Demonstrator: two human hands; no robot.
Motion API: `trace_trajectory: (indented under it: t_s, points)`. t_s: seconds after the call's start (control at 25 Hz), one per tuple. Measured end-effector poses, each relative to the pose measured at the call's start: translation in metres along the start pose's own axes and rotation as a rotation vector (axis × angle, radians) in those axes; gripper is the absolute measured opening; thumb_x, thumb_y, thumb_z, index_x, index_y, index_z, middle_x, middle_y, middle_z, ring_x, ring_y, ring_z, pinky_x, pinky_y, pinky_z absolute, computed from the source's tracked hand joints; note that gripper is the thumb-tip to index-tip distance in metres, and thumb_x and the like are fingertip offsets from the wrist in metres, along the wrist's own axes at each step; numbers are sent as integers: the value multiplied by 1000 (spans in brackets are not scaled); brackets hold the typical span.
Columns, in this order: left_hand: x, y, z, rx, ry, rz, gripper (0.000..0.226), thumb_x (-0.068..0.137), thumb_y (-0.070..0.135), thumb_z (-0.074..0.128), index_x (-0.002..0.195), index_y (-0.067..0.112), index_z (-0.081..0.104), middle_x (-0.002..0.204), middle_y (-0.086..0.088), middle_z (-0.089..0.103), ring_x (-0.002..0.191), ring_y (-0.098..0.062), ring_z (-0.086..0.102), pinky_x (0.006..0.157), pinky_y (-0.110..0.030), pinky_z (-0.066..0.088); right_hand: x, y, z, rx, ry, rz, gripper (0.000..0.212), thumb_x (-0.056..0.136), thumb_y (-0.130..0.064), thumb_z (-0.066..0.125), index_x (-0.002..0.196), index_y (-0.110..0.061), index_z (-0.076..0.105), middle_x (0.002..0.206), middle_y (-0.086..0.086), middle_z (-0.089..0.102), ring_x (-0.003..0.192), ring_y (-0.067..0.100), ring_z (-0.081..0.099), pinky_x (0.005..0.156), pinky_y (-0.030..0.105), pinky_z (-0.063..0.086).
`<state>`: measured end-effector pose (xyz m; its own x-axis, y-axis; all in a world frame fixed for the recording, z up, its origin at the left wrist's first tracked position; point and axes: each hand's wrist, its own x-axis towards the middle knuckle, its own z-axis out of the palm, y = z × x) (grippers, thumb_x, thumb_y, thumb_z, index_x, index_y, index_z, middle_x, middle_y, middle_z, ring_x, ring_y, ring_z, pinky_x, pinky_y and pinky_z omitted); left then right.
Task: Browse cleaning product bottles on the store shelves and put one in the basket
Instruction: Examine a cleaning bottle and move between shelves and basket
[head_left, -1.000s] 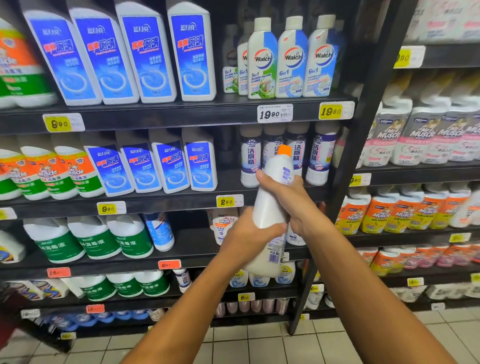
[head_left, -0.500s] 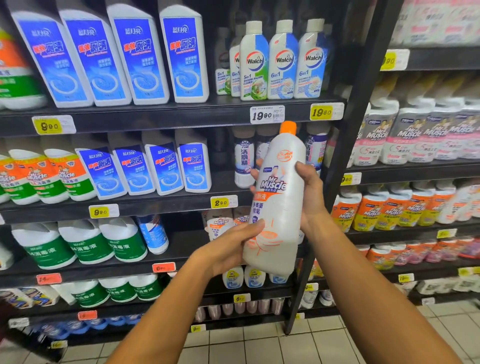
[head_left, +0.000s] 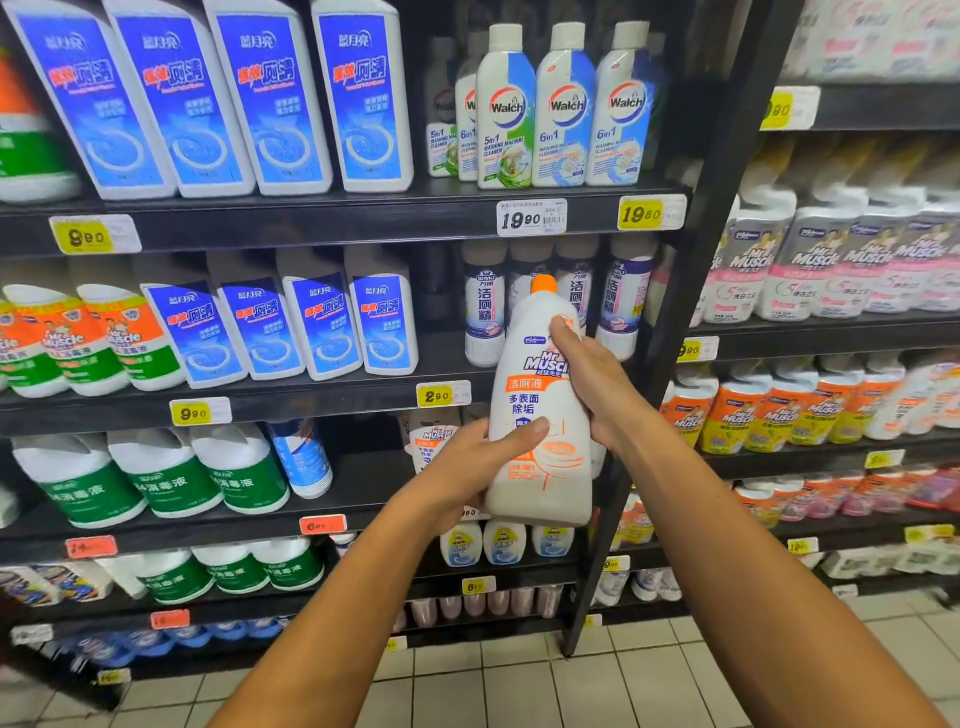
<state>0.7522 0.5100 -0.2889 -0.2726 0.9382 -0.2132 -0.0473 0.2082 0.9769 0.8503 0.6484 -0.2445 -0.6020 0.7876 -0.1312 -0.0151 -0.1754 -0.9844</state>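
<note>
Between my two hands, out in front of the shelving, I have the Mr Muscle bottle (head_left: 540, 415) held nearly upright, its long axis running from the flat base at the bottom to the orange cap (head_left: 543, 283) at the top, leaning only slightly. My right hand (head_left: 597, 384) is wrapped round the upper body from the right side, thumb laid over the front just below the shoulder, fingers curled behind out of sight. My left hand (head_left: 470, 478) grips the lower body from the left, thumb pressed across the front of the label, palm cupping the side above the base. So both hands are closed on the bottle, the right one higher and the left one lower, and the printed front faces me. The bottle hangs clear of the shelves (head_left: 332, 218); it touches none of the blue-labelled bottles (head_left: 382, 322) to the left of my hands or the Walch bottles (head_left: 566, 109) above them. I judge that I am at the label-reading step, with the choice nearly made but the drop-off not begun. No basket shows anywhere in the head view, so I cannot tell which way it lies from either hand. Since each hand alone has a full wrap, either could carry the bottle down while the other lets go; the left, gripping nearer the base, seems better placed to lower it base first.
</note>
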Motion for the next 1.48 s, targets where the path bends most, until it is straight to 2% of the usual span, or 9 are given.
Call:
trace_trajectory:
  t_s: [0.16, 0.36, 0.52, 0.68, 0.84, 0.96, 1.12, 1.28, 1.48]
  points:
    - [1, -6, -5, -44, -20, 1, 47, 75, 56, 73, 113, 29, 68, 105, 2, 76, 96, -17, 73, 73, -39, 60, 1, 1, 3, 24, -29, -33, 34, 94, -45, 62, 110, -15, 66, 92, 8, 78, 79, 25, 77, 58, 33, 60]
    - [6, -21, -17, -121, -6, 118, 54, 73, 27, 84, 120, 20, 60, 110, 0, 75, 100, -17, 72, 72, -25, 58, -7, 0, -7, 138, -160, -203, 46, 84, -26, 72, 125, -13, 56, 103, 8, 77, 93, 26, 75, 72, 35, 61]
    - [14, -30, -26, 50, 20, 190, 65, 65, 16, 83, 124, 20, 56, 114, -1, 73, 107, -20, 69, 90, -40, 57, -21, 0, -20, -17, -315, -333, 61, 74, -7, 74, 131, -17, 54, 111, -1, 76, 104, 19, 72, 78, 28, 59]
    - [24, -31, -33, 239, 37, 316, 66, 66, 7, 80, 127, 17, 56, 114, 2, 71, 108, -15, 67, 86, -28, 57, -36, 2, -24, -226, -426, -427, 72, 64, 1, 83, 128, -22, 57, 120, -7, 71, 116, 15, 65, 91, 26, 54]
    - [34, -28, -41, 331, 107, 319, 68, 68, -5, 77, 130, 14, 55, 117, 5, 68, 107, -11, 64, 81, -17, 53, -42, 5, -23, -294, -419, -456, 74, 61, 11, 85, 120, -25, 58, 114, -19, 70, 111, 3, 64, 90, 18, 51]
    - [35, -29, -44, 350, 90, 306, 70, 69, -6, 77, 131, 18, 55, 116, 9, 68, 105, -5, 64, 78, -12, 51, -42, 6, -22, -300, -410, -465, 73, 62, 7, 87, 121, -26, 58, 117, -16, 70, 113, 6, 64, 92, 19, 51]
    - [29, -37, -47, 363, 6, 260, 68, 67, 1, 82, 123, 29, 56, 111, 10, 69, 105, -5, 66, 82, -19, 54, -40, 7, -25, -283, -429, -396, 71, 65, -2, 86, 127, -24, 57, 124, -6, 69, 117, 14, 64, 92, 24, 53]
    - [29, -66, -45, 328, -33, 169, 69, 68, -8, 80, 126, 20, 56, 112, 5, 71, 106, -10, 67, 82, -25, 57, -38, 24, -26, -403, -439, -261, 69, 72, -10, 87, 129, -35, 56, 122, -9, 69, 116, 11, 64, 87, 30, 58]
    - [32, -118, -39, 312, -27, 62, 70, 64, -4, 83, 123, 24, 57, 111, 5, 71, 106, -10, 67, 90, -30, 57, -40, 69, -26, -615, -382, -180, 69, 70, -18, 89, 122, -47, 55, 113, -25, 65, 106, -4, 62, 79, 15, 56]
